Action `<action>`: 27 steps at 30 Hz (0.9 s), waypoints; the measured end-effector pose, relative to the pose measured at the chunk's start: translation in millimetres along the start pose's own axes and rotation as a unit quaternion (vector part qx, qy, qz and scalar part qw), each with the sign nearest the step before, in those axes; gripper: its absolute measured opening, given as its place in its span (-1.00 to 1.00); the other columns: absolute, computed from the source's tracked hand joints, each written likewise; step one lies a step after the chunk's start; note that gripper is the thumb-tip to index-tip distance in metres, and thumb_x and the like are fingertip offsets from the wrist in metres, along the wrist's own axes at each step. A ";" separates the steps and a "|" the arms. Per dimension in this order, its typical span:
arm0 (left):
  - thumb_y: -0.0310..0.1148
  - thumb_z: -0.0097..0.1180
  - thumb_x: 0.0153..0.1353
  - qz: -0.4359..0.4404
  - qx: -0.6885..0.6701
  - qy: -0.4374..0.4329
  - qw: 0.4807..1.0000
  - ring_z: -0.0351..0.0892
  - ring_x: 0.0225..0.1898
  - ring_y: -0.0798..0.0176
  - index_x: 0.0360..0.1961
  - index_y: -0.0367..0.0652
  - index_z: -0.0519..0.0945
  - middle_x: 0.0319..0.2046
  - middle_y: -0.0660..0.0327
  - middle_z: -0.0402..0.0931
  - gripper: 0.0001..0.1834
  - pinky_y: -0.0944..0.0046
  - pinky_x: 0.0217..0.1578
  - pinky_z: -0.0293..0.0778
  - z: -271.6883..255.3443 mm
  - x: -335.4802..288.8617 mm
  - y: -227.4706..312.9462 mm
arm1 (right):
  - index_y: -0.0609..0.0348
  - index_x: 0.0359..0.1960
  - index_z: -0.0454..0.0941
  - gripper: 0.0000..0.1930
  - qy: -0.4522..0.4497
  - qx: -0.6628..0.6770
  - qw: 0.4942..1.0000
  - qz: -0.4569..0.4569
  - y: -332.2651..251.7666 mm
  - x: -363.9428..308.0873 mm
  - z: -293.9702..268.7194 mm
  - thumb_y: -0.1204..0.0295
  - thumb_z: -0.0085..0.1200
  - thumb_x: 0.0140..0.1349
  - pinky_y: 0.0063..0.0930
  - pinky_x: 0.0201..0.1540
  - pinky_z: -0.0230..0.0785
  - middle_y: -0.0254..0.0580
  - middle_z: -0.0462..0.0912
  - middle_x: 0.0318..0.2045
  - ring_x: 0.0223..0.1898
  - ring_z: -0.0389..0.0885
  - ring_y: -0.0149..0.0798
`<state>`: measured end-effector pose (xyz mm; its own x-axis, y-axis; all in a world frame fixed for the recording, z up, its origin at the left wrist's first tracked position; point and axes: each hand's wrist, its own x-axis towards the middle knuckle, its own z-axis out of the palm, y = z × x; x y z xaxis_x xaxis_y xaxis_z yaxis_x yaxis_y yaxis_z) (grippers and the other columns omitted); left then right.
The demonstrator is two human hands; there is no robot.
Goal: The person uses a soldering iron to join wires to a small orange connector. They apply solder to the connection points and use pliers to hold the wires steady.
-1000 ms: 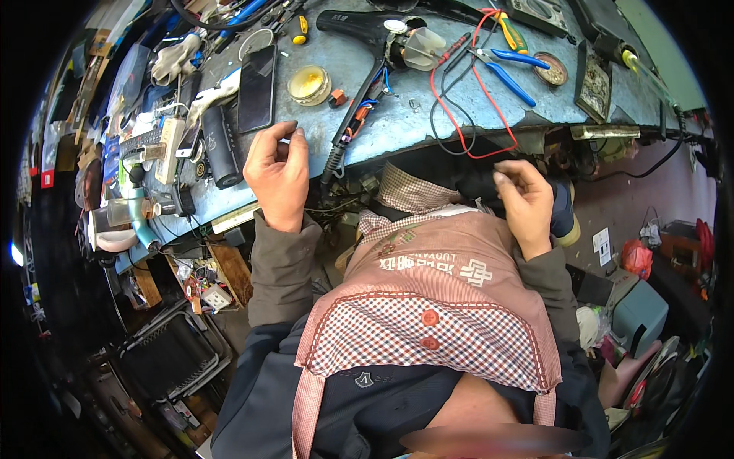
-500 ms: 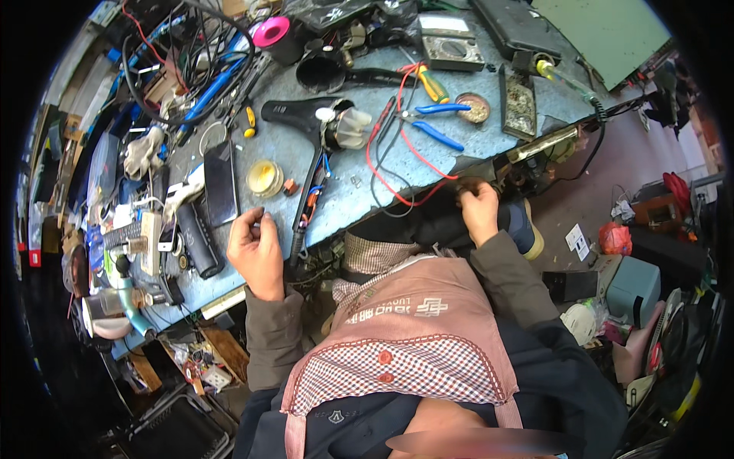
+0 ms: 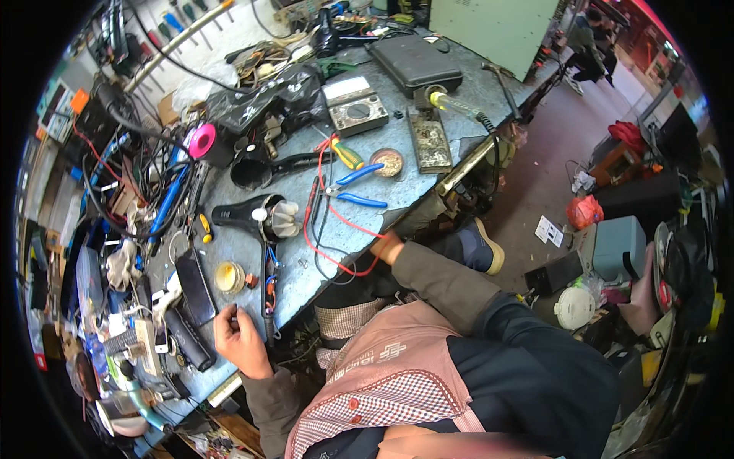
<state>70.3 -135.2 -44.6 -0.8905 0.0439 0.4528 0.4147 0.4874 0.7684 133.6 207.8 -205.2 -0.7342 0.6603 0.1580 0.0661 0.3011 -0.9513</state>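
Observation:
My left hand (image 3: 240,342) rests at the front edge of the bench with thumb and fingers drawn together; whatever may be in them is too small to make out. Close by lie a round jar of yellowish paste (image 3: 228,278) and a dark phone (image 3: 195,287). The opened black hair dryer (image 3: 238,215) has its clear fan part (image 3: 284,219) exposed and wires showing along its handle (image 3: 269,287). My right hand (image 3: 388,247) reaches to the bench edge near the red test lead (image 3: 312,229), its fingers hidden. Blue-handled cutters (image 3: 361,200) lie beyond it.
A multimeter (image 3: 358,115), a yellow-green screwdriver (image 3: 348,154), a small round tin (image 3: 387,162) and a soldering iron (image 3: 459,105) occupy the far side. Tangled cables and tools crowd the left. A black case (image 3: 417,65) lies at the back; a person (image 3: 587,46) sits far right.
The view has swung to the right and farther along the bench. My right hand has gone in at the bench edge, and its fingers are now hidden. The left hand stays pinched near the jar.

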 end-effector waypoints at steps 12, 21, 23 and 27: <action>-0.60 0.23 0.42 -0.013 -0.016 0.027 0.999 0.44 -0.32 0.44 -0.10 -0.37 0.70 -0.29 0.27 0.60 -0.90 0.37 -0.29 0.42 -1.4 -7.0 0.5 | 0.30 -0.13 0.61 -0.85 0.233 -0.092 0.913 -0.321 -150.4 -44.3 -263.9 0.73 0.05 0.35 -0.36 -0.12 0.58 -0.07 0.70 -0.24 -0.26 0.65 -0.27; -0.60 0.25 0.35 -0.001 0.036 0.023 0.999 0.45 -0.35 0.39 -0.14 -0.37 0.71 -0.31 0.22 0.61 -0.90 0.32 -0.32 0.42 2.2 -1.3 5.1 | 0.34 0.49 0.39 -0.08 0.194 -0.222 0.952 -0.083 -86.7 249.2 -319.3 0.18 0.53 0.16 -0.11 0.33 0.51 0.25 0.61 0.34 0.26 0.66 0.07; -0.60 0.26 0.35 0.012 0.043 0.031 0.999 0.48 -0.35 0.38 -0.14 -0.37 0.71 -0.30 0.20 0.62 -0.90 0.32 -0.31 0.43 5.5 0.2 3.8 | 0.32 0.55 0.31 0.05 0.157 -0.195 0.968 -0.026 -60.6 290.2 -318.9 0.10 0.56 0.09 -0.13 0.42 0.42 0.31 0.54 0.40 0.37 0.58 0.17; -0.58 0.26 0.35 0.003 0.073 0.040 0.997 0.53 -0.33 0.34 -0.14 -0.37 0.71 -0.30 0.16 0.65 -0.89 0.29 -0.29 0.46 7.0 -1.9 10.6 | 0.32 0.59 0.27 0.04 0.101 -0.103 0.987 -0.068 -57.6 317.4 -305.4 0.31 0.59 0.08 -0.24 0.45 0.39 0.30 0.55 0.40 0.36 0.61 0.10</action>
<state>75.1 -124.0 -40.5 -0.8677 -0.0192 0.4967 0.3836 0.6095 0.6938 103.1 610.2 -19.4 -0.5975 0.7218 0.3494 0.1277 0.5157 -0.8472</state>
